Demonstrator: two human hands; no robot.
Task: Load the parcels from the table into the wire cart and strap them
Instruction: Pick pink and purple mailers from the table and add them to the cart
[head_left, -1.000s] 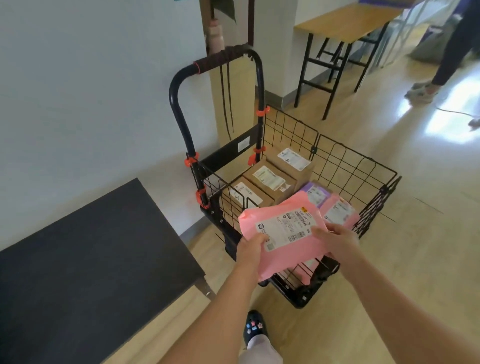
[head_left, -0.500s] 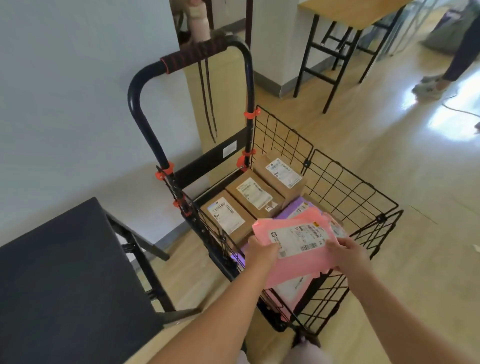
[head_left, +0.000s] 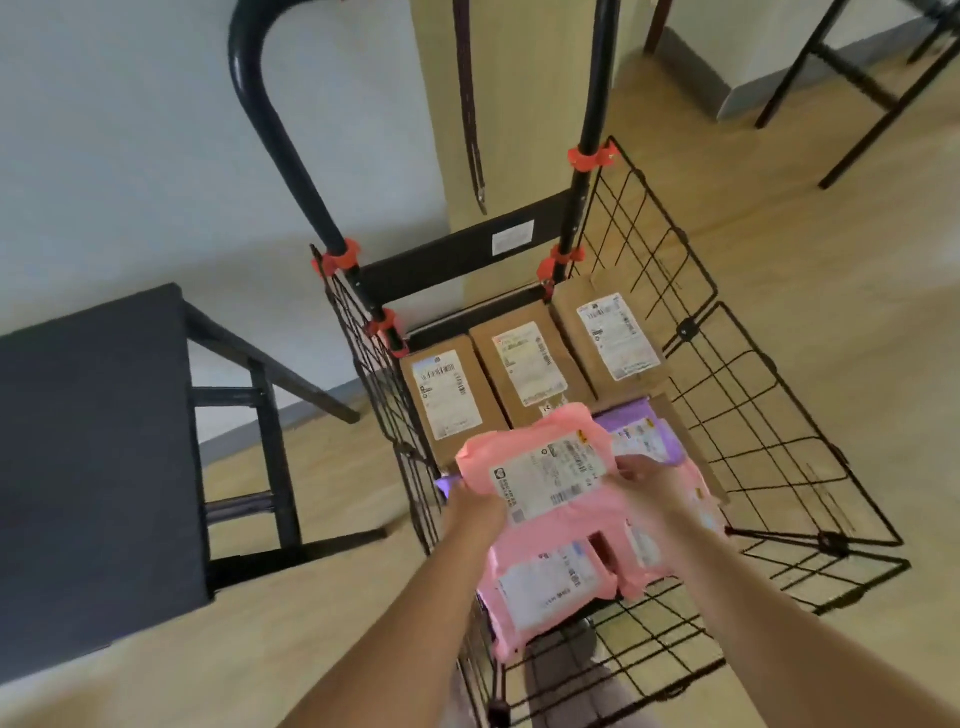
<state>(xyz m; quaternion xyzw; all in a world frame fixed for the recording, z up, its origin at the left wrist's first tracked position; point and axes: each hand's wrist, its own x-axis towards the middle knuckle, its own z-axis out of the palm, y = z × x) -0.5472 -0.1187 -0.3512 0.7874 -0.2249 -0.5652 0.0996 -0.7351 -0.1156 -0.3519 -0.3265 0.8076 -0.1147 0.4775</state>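
Pink mailer (head_left: 540, 478) is held over the near half of the cart (head_left: 727, 395), above other pink mailers (head_left: 545, 587) and a purple one (head_left: 644, 431). Left hand (head_left: 475, 512) and right hand (head_left: 652, 480) grip its ends, fingers curled round the edges. Its long axis runs left to right, label up, but the print is too blurred to read. Three labelled boxes (head_left: 524, 364) line the far end.

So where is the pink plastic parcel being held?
In the head view, the pink plastic parcel is over the black wire cart, gripped between the left hand and right hand, nearer than three brown cardboard boxes, above a purple plastic bag.
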